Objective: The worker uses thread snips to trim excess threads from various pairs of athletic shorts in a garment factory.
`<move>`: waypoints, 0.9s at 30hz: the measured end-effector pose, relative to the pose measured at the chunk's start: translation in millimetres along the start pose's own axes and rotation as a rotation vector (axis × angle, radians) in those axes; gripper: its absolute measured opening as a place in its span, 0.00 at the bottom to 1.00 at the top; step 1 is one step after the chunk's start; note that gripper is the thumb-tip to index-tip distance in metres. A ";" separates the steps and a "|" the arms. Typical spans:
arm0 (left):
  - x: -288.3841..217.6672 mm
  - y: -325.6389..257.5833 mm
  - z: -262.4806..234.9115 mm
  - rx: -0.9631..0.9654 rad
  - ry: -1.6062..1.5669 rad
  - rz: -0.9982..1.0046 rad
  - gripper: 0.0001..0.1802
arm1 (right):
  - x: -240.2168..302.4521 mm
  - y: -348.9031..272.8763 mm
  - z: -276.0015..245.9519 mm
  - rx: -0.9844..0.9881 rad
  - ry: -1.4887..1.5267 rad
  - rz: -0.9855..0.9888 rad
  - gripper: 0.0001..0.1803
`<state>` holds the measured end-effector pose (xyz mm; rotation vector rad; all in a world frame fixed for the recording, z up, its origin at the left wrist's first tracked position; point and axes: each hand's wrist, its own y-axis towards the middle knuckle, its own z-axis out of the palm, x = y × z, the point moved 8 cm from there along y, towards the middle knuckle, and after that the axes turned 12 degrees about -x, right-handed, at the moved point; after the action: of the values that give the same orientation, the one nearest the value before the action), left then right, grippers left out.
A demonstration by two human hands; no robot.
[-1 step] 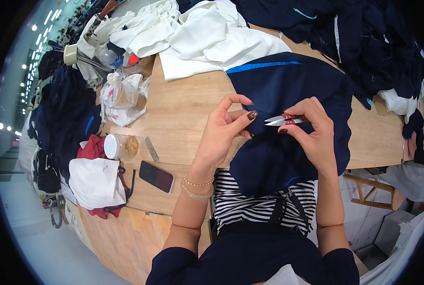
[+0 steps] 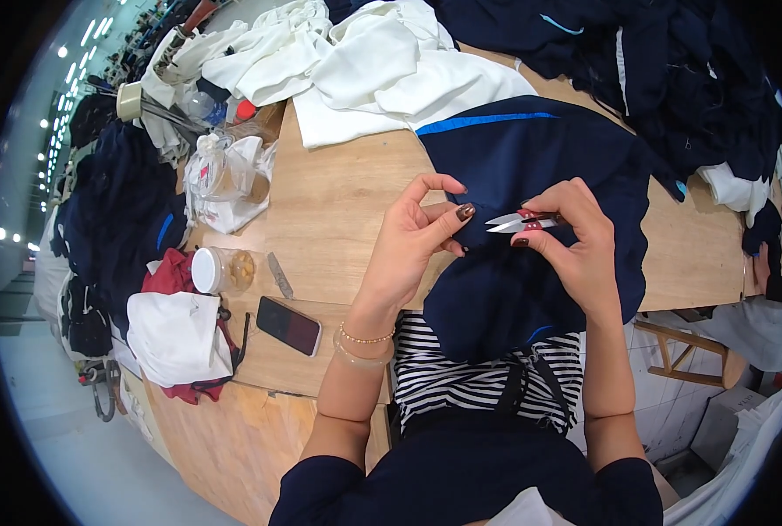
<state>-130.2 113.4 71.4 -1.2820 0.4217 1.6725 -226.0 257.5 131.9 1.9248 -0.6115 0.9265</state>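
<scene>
Barely anything has moved since the earlier frame: only the small red-handled snips (image 2: 533, 223) sit a touch further left, with the right thumb. Their grip lies clamped between thumb and fingers of the right hand (image 2: 581, 230), blades slightly parted and pointing left toward the left hand (image 2: 415, 232). That hand is apart from the right one, fingers curled and index tip clear of the thumb; whether it pinches a fine thread, I cannot tell. Beneath both hands, navy fabric (image 2: 496, 294) spreads over the wooden table (image 2: 347, 188) and down past its near edge, onto the striped cloth (image 2: 444, 377) at the person's waist. One bright blue strip (image 2: 487, 123) runs along its far edge, beside white fabric (image 2: 382, 70). Left of the left forearm lies a dark-screened phone (image 2: 288, 326), near a white-lidded jar (image 2: 224, 269).
</scene>
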 end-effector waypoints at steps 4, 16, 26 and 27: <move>1.4 0.7 1.6 -0.014 -0.004 -0.026 0.14 | 5.5 1.4 3.7 0.021 -0.032 -0.054 0.14; -0.8 -1.0 2.4 -0.039 0.037 0.011 0.12 | 2.5 1.2 1.8 0.009 -0.041 -0.054 0.13; -3.5 -2.3 3.9 -0.076 0.097 0.057 0.12 | 7.6 2.3 1.9 0.013 -0.074 -0.115 0.12; -3.6 -2.2 3.5 -0.076 0.097 0.057 0.12 | 7.2 1.9 1.6 0.013 -0.074 -0.115 0.12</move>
<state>-130.3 115.3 76.5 -1.4233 0.4596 1.6924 -222.4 254.8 138.2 1.9911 -0.5325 0.7919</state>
